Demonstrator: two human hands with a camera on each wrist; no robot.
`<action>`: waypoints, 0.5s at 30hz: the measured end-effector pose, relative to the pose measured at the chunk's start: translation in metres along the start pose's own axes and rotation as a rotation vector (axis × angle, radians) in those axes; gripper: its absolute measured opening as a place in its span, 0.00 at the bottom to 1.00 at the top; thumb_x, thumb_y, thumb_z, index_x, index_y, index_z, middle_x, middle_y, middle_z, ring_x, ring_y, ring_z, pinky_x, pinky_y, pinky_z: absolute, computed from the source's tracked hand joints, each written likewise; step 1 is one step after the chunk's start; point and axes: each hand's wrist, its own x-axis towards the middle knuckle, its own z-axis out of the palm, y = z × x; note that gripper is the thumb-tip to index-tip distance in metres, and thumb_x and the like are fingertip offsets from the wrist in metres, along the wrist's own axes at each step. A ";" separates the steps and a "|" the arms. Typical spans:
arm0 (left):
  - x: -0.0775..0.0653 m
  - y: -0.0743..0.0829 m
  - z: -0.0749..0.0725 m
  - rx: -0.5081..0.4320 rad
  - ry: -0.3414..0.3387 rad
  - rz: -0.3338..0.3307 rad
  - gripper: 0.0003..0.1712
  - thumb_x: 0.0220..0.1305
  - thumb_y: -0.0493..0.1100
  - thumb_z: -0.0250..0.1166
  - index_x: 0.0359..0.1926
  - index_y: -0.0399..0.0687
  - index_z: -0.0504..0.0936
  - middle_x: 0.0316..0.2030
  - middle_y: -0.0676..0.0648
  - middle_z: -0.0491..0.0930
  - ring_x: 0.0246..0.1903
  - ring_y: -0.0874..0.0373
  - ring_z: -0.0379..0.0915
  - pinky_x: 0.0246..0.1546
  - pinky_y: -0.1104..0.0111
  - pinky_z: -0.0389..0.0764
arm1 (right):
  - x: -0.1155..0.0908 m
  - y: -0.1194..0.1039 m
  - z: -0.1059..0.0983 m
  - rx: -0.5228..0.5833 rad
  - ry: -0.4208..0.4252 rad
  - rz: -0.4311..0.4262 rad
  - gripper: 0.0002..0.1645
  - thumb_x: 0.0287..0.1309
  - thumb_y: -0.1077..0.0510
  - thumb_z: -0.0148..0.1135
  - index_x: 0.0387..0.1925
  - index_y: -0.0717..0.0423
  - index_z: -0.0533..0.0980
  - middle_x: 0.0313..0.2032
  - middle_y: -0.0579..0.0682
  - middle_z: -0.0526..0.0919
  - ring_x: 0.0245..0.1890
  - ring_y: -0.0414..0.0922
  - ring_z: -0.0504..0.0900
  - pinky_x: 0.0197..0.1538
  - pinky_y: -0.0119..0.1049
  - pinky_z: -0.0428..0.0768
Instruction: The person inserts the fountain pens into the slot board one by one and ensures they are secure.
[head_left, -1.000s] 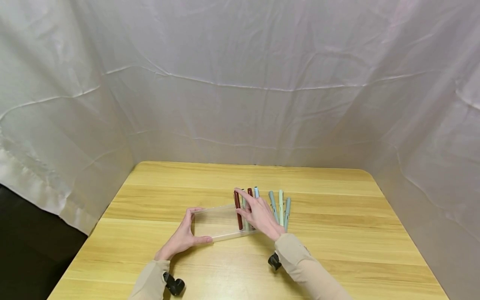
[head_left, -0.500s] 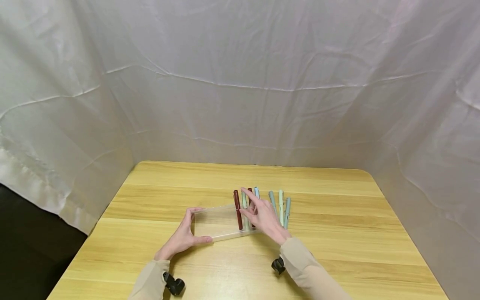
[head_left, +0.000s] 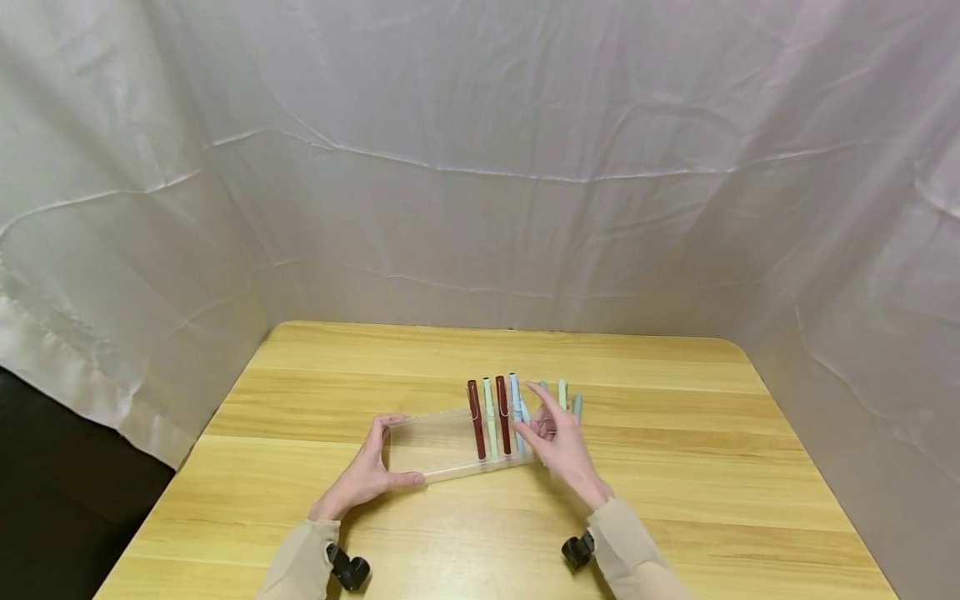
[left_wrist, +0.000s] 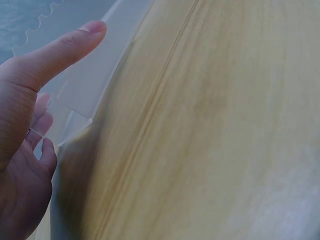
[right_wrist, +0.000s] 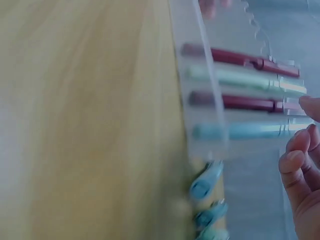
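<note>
A clear plastic pen rack [head_left: 435,442] stands on the table, its edge notched in the left wrist view. My left hand [head_left: 367,471] grips its left end, thumb [left_wrist: 70,50] along the near side. In the rack's right part lie a dark red pen [head_left: 477,421], a pale green pen [head_left: 490,417], another dark red pen [head_left: 502,417] and a light blue pen [head_left: 514,392]. Over the right end hovers my right hand [head_left: 562,446], index finger extended, thumb by the light blue pen, other fingers bent. Whether the thumb touches that pen is unclear.
Right of the rack, partly behind my right hand, lie more pens: a pale green one [head_left: 562,393], a grey-teal one [head_left: 577,406] and others. In the right wrist view a blue pen [right_wrist: 206,181] points end-on beside the rack. Pale curtains [head_left: 480,233] surround the wooden table [head_left: 675,467].
My right hand has moved right along the row, from the leftmost dark red pen past the green and second red to the light blue one. My left hand and the rack have stayed put.
</note>
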 end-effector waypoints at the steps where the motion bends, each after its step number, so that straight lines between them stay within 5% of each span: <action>1: 0.000 0.000 0.000 0.000 0.000 0.000 0.58 0.43 0.47 0.84 0.68 0.42 0.56 0.71 0.36 0.59 0.77 0.35 0.46 0.78 0.39 0.43 | -0.002 0.003 -0.002 0.021 0.009 0.017 0.41 0.57 0.63 0.70 0.71 0.56 0.66 0.24 0.50 0.78 0.22 0.31 0.72 0.27 0.23 0.78; 8: -0.001 0.000 0.000 0.007 0.014 0.023 0.57 0.43 0.47 0.84 0.68 0.42 0.57 0.70 0.36 0.60 0.76 0.34 0.47 0.77 0.37 0.44 | -0.014 0.026 -0.022 0.096 0.088 0.139 0.41 0.58 0.64 0.70 0.71 0.60 0.64 0.27 0.53 0.79 0.23 0.31 0.75 0.31 0.23 0.81; 15: -0.001 0.000 0.001 0.007 0.016 0.047 0.55 0.44 0.45 0.83 0.67 0.42 0.58 0.70 0.35 0.61 0.76 0.33 0.48 0.77 0.36 0.44 | -0.022 0.044 -0.041 0.185 0.127 0.277 0.41 0.59 0.63 0.70 0.72 0.55 0.64 0.28 0.48 0.79 0.17 0.36 0.74 0.18 0.30 0.78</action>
